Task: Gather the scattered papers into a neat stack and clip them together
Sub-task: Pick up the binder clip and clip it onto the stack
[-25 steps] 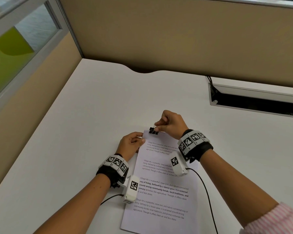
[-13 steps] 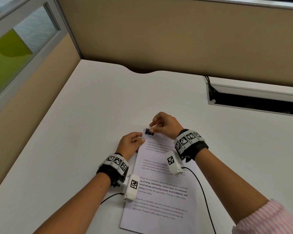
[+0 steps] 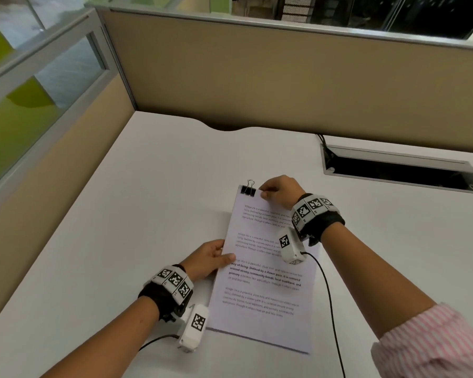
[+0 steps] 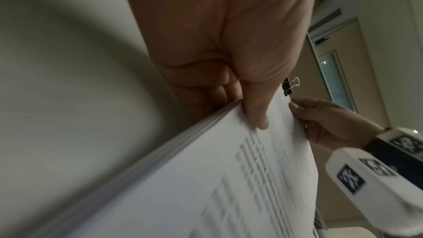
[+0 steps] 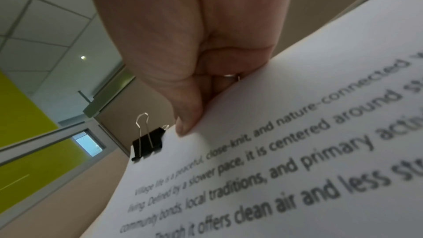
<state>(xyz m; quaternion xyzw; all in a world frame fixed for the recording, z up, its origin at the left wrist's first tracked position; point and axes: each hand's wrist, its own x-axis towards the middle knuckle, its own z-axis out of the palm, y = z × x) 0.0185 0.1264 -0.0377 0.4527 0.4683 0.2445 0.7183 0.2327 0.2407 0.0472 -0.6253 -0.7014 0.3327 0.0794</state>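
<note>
A stack of printed white papers (image 3: 265, 271) is held a little above the white desk (image 3: 137, 214), its near end casting a shadow. A black binder clip (image 3: 247, 190) with silver wire handles grips the stack's top left corner; it also shows as the clip (image 5: 148, 143) and the clip (image 4: 289, 87). My left hand (image 3: 210, 259) pinches the stack's left edge at mid-height, thumb on top and fingers under, as the left wrist view (image 4: 254, 108) shows. My right hand (image 3: 277, 190) pinches the top edge just right of the clip, thumb (image 5: 185, 124) on the page.
Beige partition walls (image 3: 284, 85) close the desk at the back and left. A recessed cable tray opening (image 3: 399, 170) sits at the back right. Cables from the wrist cameras trail over the desk near the stack.
My right hand has let go of the clip's handle and now pinches the top edge beside it. My left hand slid from the top left corner down the left edge. The stack is lifted.
</note>
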